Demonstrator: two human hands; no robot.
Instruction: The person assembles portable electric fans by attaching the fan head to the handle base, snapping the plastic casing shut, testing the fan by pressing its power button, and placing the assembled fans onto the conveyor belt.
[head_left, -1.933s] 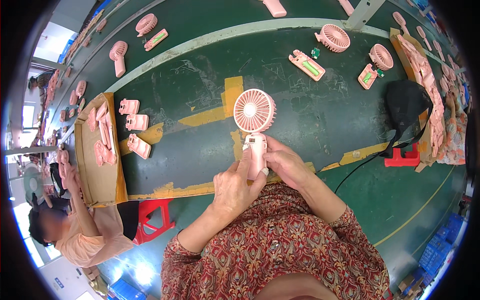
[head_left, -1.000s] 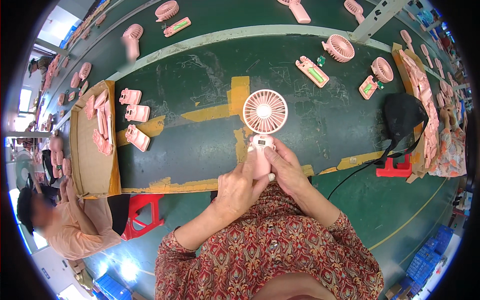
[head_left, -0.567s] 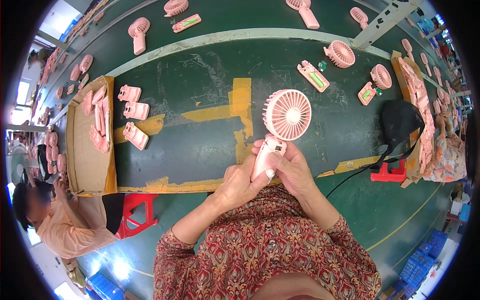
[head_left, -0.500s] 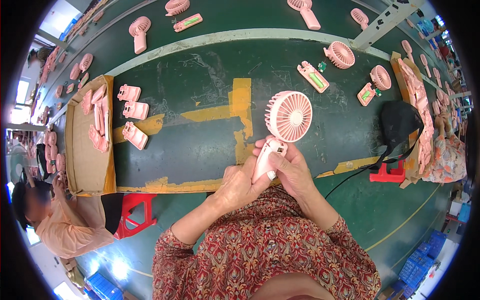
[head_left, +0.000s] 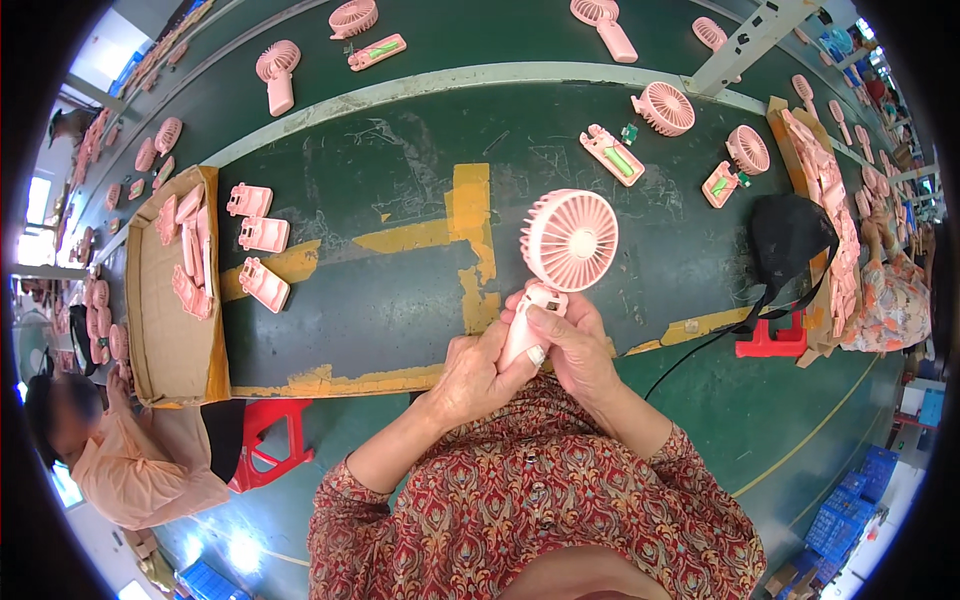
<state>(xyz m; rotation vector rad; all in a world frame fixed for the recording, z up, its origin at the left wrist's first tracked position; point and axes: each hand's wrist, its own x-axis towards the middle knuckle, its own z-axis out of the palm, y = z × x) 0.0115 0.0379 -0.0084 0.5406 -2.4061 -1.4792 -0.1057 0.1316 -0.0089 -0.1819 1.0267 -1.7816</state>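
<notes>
Both my hands hold a pink handheld fan point(head_left: 578, 240) by its handle, just over the near edge of the green table. The round slatted head points away from me and up. My left hand point(head_left: 475, 372) grips the lower handle from the left, thumb along it. On the right, my right hand point(head_left: 577, 350) wraps the handle with its thumb pressed on the upper part, near a small dark opening. A whitish wrap or piece shows at the left thumb tip. Several pink handle shells point(head_left: 263, 234) lie on the table to the left.
A cardboard box point(head_left: 213, 345) of pink parts stands left, another point(head_left: 829, 215) right. Opened fans with green batteries point(head_left: 618, 157) lie far right. A black cloth bag point(head_left: 790, 240) sits near the right box. Beyond a pale rail point(head_left: 420, 78) lie more fans. Co-workers sit at both sides.
The whole view has shifted slightly. Both hands keep their hold on the fan, whose handle and head look much the same.
</notes>
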